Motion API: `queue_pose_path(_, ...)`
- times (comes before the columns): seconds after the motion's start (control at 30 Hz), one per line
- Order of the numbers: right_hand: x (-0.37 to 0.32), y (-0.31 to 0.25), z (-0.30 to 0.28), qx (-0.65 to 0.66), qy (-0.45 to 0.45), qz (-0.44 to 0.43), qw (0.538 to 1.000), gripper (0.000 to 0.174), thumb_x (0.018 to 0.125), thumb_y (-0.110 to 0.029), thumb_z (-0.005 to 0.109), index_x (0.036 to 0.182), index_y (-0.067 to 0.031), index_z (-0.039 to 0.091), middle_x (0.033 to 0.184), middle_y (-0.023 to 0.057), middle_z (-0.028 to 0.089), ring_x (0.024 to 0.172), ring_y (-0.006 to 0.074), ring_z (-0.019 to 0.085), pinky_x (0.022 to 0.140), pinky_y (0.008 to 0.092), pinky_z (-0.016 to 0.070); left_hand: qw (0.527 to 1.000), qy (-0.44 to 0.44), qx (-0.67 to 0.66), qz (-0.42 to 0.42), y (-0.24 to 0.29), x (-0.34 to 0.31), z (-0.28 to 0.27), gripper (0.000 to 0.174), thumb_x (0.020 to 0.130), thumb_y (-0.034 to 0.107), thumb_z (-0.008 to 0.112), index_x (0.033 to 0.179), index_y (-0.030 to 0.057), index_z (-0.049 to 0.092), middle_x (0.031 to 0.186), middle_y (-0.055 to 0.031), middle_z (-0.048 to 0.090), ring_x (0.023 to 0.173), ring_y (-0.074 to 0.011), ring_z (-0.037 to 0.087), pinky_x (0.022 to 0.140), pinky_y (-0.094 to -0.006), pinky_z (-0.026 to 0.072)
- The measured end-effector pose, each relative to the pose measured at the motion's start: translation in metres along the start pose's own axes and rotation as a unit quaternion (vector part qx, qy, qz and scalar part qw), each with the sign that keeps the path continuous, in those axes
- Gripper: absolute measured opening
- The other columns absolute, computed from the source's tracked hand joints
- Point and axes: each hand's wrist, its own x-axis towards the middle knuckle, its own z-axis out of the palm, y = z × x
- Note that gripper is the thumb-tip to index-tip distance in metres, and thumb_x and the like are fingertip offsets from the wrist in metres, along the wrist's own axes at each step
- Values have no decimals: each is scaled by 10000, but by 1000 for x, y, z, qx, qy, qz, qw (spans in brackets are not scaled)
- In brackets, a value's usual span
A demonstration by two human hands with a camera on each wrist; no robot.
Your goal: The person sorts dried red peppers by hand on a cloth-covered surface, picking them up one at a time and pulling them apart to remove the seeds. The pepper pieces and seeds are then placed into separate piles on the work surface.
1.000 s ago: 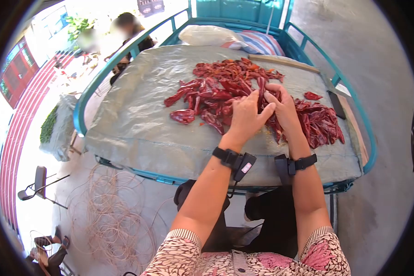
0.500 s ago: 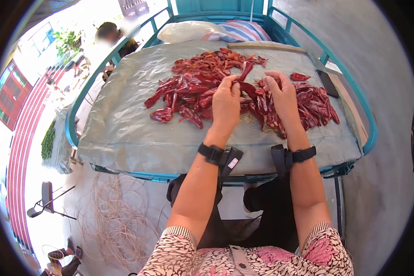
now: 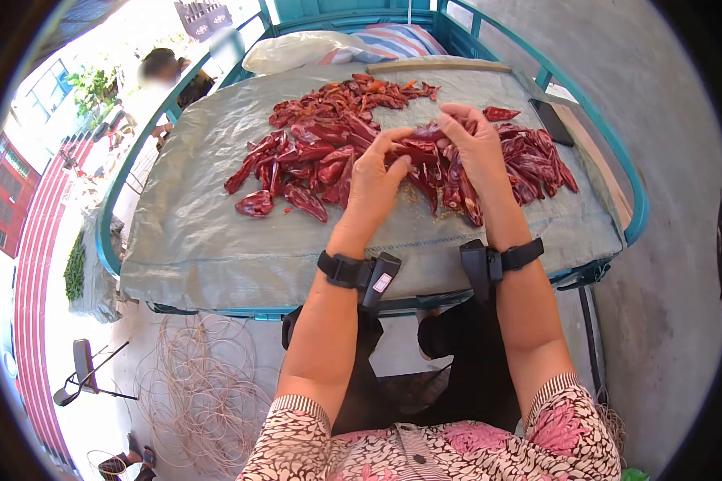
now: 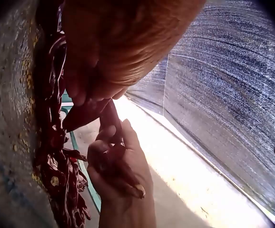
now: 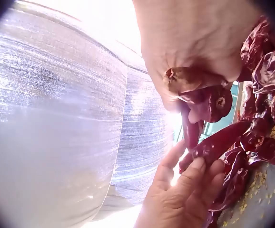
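Dried red chilies (image 3: pixel 329 156) lie heaped on a grey-green tarp, with seeds scattered by them. My left hand (image 3: pixel 375 180) is over the front of the heap; in the right wrist view its thumb and fingers pinch one long chili (image 5: pixel 225 140). Close beside it, my right hand (image 3: pixel 475 148) grips a few chilies, their stem ends (image 5: pixel 175 76) poking out under the palm. From the left wrist, these chilies (image 4: pixel 123 171) lie across the curled right fingers. The fingertips of both hands come near each other there.
More chilies (image 3: pixel 529 172) are piled to the right, near a black phone (image 3: pixel 551 122). Teal rails (image 3: pixel 618 160) border the cart bed. Sacks (image 3: pixel 297 52) and a wooden strip (image 3: pixel 441 66) lie at the back. Another person (image 3: pixel 192 84) is beyond the left rail.
The head view has turned, so the cart appears further left. The chili that stood up from my left fingers has tipped down, and my left hand has come closer to my right.
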Motion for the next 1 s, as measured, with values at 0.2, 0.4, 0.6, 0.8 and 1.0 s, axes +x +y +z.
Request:
queue_pose_path(0.2, 10, 5, -15, -196, 155, -97, 963, 488, 884, -218, 786, 1300, -22, 621, 1181, 128, 660, 839, 114, 627, 647, 236, 547, 997, 67, 6, -31, 3, 1, -5, 266, 990, 33, 610, 1256, 44, 603, 1016, -28, 668, 803, -83, 667, 666, -208, 507)
queue_pose_path(0.4, -13, -11, 7, -214, -111, -133, 961, 408, 896, -167, 740, 1271, -41, 644, 1151, 109, 717, 855, 131, 662, 693, 283, 548, 997, 69, -35, -11, 10, 0, -2, 243, 1005, 85, 628, 1241, 37, 600, 1007, -32, 684, 782, -80, 664, 646, -206, 499)
queue_pose_path(0.6, -12, -19, 10, -260, -34, -64, 963, 308, 903, -116, 710, 1201, -46, 678, 1027, 122, 753, 812, 146, 688, 705, 306, 537, 993, 113, -29, 22, 9, 1, -2, 237, 1026, 143, 616, 1232, 25, 607, 1022, -45, 695, 804, -86, 666, 669, -214, 507)
queue_pose_path(0.8, 1, -4, -5, -142, 104, -108, 979, 325, 970, -167, 655, 1242, 8, 615, 1076, 108, 687, 657, 119, 619, 594, 243, 522, 999, 49, 10, -22, 16, -3, -3, 277, 1020, 215, 635, 1220, 23, 622, 1032, -56, 714, 813, -87, 656, 697, -230, 507)
queue_pose_path(1.0, -7, -14, 19, 26, 78, -144, 986, 253, 1068, -231, 533, 1165, -9, 605, 965, 79, 696, 625, 89, 600, 569, 220, 481, 987, -142, -26, -71, 30, -7, 8, 426, 1003, 247, 666, 1340, 12, 552, 995, -63, 712, 802, -98, 643, 748, -260, 521)
